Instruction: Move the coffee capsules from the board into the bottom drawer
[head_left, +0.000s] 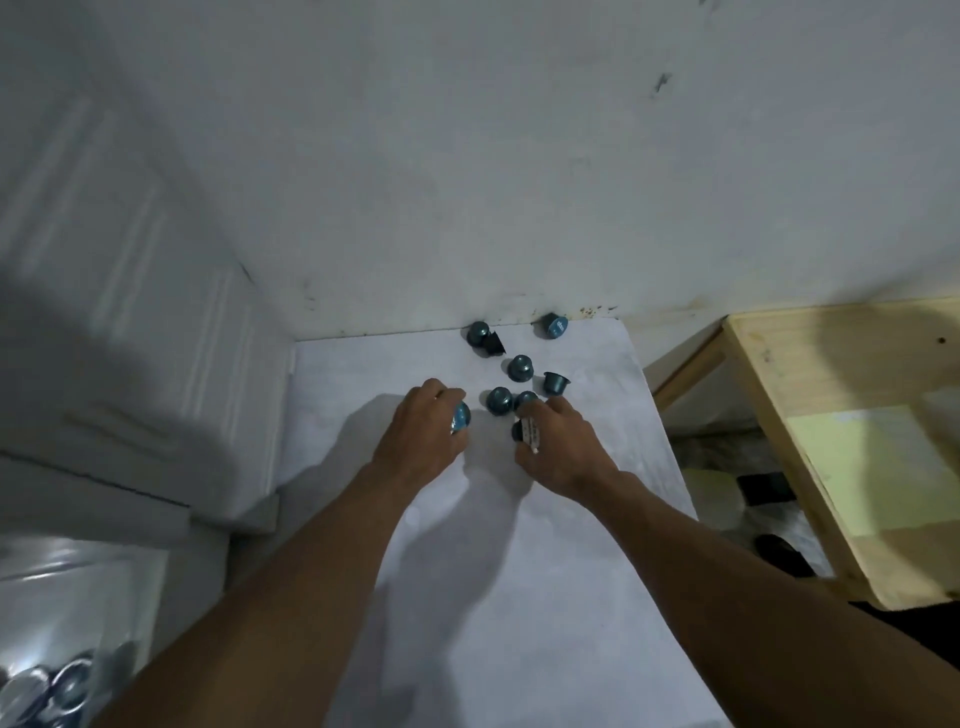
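Note:
Several teal-blue coffee capsules lie on the white board (571, 545) near the wall. One capsule (477, 332) stands at the back beside a black one (493, 343), another (556, 326) lies by the wall, and others sit at the middle (519, 367), (556, 383), (500, 400). My left hand (423, 434) is closed around a blue capsule (460, 417). My right hand (563, 447) grips a dark capsule (518, 431), its fingertips touching another (525, 399). The open drawer (57, 623) at the lower left holds several capsules (47, 691).
A white plastic drawer cabinet (140, 338) rises on the left of the board. A pale wooden table (852, 441) stands to the right, with dark objects (763, 488) on the floor below it. A white wall (519, 156) closes the back.

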